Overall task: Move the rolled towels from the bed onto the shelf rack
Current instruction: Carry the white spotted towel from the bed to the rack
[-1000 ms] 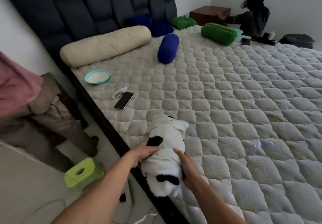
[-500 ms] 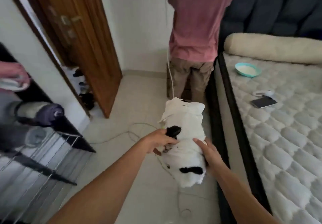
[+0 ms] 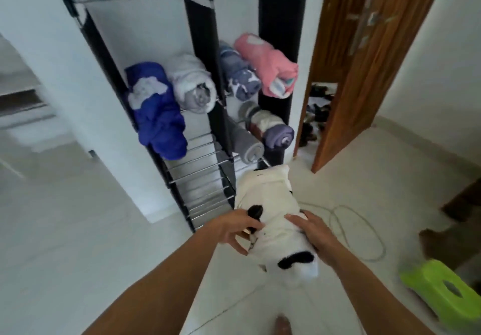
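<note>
white towel w/ black patches (image 3: 270, 199), blue towel (image 3: 158, 115), pink towel (image 3: 265, 63), black rack (image 3: 197, 22), lime-green stool (image 3: 442, 290)

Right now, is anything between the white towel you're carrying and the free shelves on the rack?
Nothing visible: the white towel, held by left hand and right hand, faces bare lower wire shelves beneath the blue towel.

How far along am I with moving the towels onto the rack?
Six rolls already sit on the shelf rack, among them the pink towel. The white and black towel is held between your left hand and right hand, not yet shelved. The bed is out of view.
</note>
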A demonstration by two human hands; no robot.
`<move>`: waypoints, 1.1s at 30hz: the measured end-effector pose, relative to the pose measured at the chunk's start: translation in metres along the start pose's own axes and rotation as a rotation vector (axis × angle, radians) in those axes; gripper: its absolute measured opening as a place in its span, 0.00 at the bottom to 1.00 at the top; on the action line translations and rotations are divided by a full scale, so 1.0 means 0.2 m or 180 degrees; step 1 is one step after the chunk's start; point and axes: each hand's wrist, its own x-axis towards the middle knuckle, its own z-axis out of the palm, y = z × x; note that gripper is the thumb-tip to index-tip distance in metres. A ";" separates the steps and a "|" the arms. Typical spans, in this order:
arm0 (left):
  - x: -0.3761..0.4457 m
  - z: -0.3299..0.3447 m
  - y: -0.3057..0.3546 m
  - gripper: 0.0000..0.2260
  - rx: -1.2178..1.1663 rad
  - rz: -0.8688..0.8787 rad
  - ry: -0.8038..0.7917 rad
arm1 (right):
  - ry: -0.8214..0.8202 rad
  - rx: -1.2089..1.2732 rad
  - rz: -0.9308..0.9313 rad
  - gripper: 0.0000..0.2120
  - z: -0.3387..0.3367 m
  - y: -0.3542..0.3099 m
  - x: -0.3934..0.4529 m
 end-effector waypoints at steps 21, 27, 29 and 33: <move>0.77 -0.68 0.13 0.09 -0.2998 0.0790 0.1976 | -0.1143 -0.1309 -0.0263 0.38 0.64 -0.49 1.31; 1.14 -0.97 0.19 0.09 -0.3112 0.1044 0.2444 | -0.0994 -0.1121 -0.0601 0.33 0.80 -0.51 1.65; 1.28 -1.09 0.20 0.12 -0.2932 0.1043 0.2637 | -0.0864 -0.0981 -0.0508 0.29 0.84 -0.47 1.75; 1.46 -1.24 0.22 0.09 -0.2655 0.0899 0.2665 | -0.0669 -0.0672 0.0223 0.27 0.89 -0.33 1.87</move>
